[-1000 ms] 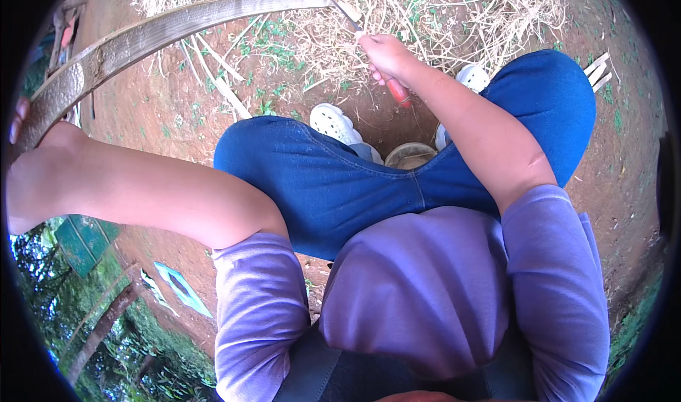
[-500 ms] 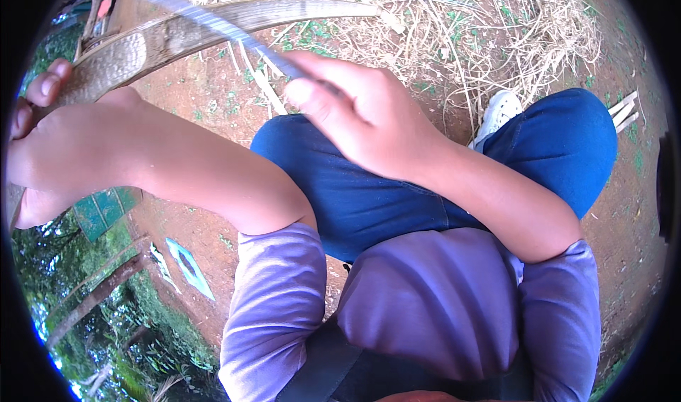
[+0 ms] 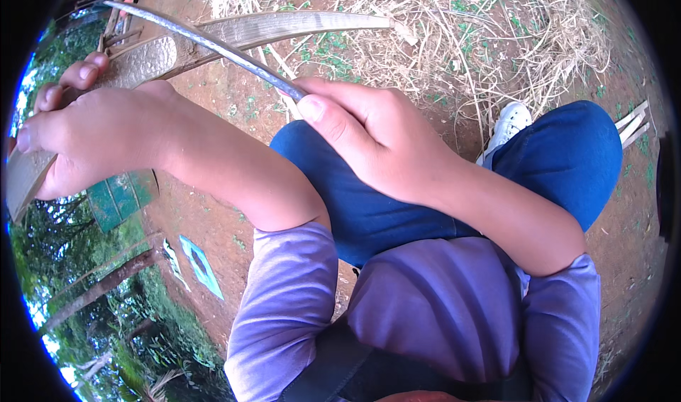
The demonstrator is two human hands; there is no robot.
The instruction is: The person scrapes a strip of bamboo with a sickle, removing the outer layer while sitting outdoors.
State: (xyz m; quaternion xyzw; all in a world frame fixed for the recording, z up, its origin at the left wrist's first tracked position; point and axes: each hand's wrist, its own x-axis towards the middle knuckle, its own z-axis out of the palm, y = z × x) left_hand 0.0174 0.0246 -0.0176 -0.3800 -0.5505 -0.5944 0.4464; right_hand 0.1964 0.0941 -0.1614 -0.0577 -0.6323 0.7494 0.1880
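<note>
My left hand (image 3: 99, 125) is closed round a long, curved split of bamboo (image 3: 284, 28) at the far left. A pale, shaved-looking patch and a joint show on the split, and its lower end sticks out below my hand. My right hand (image 3: 376, 132) grips a long, narrow knife (image 3: 202, 42), whose handle is hidden in my fist. Seen almost edge-on, the blade points to the upper left and passes across the bamboo in the picture. Whether blade and bamboo touch, I cannot tell.
Dry shavings (image 3: 482, 40) lie heaped on the bare soil ahead. My bent legs in blue trousers (image 3: 567, 161) are beneath my arms, and a white shoe (image 3: 512, 122) shows. Pale sticks (image 3: 631, 124) lie at right. A green panel (image 3: 122, 200) and a blue sheet (image 3: 202, 267) are at left.
The knife, blurred by motion before, now shows sharply, and its tip has come into view. My left hand and the bamboo have shifted slightly, showing the bamboo's lower end.
</note>
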